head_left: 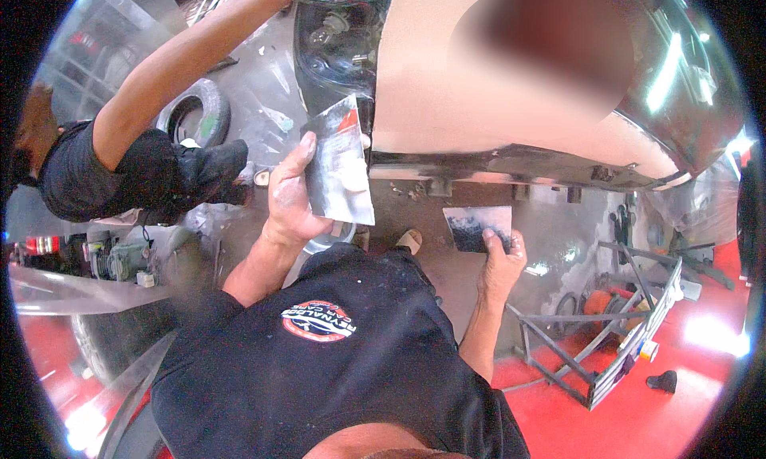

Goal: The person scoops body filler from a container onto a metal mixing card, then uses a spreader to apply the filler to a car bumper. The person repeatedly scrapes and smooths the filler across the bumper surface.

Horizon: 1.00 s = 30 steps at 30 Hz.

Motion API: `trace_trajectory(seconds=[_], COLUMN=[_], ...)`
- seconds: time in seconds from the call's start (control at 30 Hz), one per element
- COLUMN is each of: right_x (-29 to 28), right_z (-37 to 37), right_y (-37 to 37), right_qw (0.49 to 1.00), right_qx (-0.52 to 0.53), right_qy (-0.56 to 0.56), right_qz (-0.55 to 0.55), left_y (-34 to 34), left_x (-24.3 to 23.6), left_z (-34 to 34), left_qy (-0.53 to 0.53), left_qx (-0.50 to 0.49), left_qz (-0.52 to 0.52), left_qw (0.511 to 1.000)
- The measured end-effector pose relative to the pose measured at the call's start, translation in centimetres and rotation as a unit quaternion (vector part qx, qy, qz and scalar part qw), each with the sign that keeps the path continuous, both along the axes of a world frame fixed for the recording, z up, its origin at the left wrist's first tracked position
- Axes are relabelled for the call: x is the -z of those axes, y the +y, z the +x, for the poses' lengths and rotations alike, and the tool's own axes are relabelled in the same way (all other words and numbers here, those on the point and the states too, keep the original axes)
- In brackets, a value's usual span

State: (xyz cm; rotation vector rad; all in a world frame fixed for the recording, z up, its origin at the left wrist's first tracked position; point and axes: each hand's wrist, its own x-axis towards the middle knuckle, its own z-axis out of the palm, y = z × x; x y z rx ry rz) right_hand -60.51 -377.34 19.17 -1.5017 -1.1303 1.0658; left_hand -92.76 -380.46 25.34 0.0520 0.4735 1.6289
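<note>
My left hand (289,199) grips a thin flat mixing board (321,176), its thumb along the near edge and the other fingers mostly hidden behind. A whitish paste smear covers much of that board, with a small orange-red patch near its top corner. To the right, my right hand (504,261) pinches a flat square spreader (471,237) by its lower corner. The spreader is pale along the top and dark, mottled below. Both hands are apart from the car's beige, matte body panel (427,92), which lies just beyond them.
A clear lamp (331,48) borders the panel's left side. At left, another person's arm (187,64) reaches toward the car; a tyre (215,116) lies behind. An angled metal frame (558,319) stands at lower right. Behind my left wrist is a partly hidden round container (339,234).
</note>
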Motion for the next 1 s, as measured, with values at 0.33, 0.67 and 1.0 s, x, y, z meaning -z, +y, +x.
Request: trace_trajectory(seconds=[0.33, 0.67, 1.0], right_x=[-5.1, -9.2, -13.2], right_z=[-1.4, -3.2, -5.2], right_y=[0.9, 0.4, 0.2], right_qw=[0.941, 0.931, 0.803], right_qx=[0.039, -0.173, -0.203], right_qy=[0.334, -0.157, -0.31], right_qz=[-0.037, 0.279, 0.467], left_y=[-1.2, -0.6, -0.8], left_x=[0.3, -2.5, -5.2], left_z=[-0.7, 0.9, 1.7], left_qy=[0.007, 0.109, 0.203], left_qx=[-0.023, -0.086, -0.103], left_qz=[0.013, 0.021, 0.052], left_qw=[1.0, 0.99, 0.972])
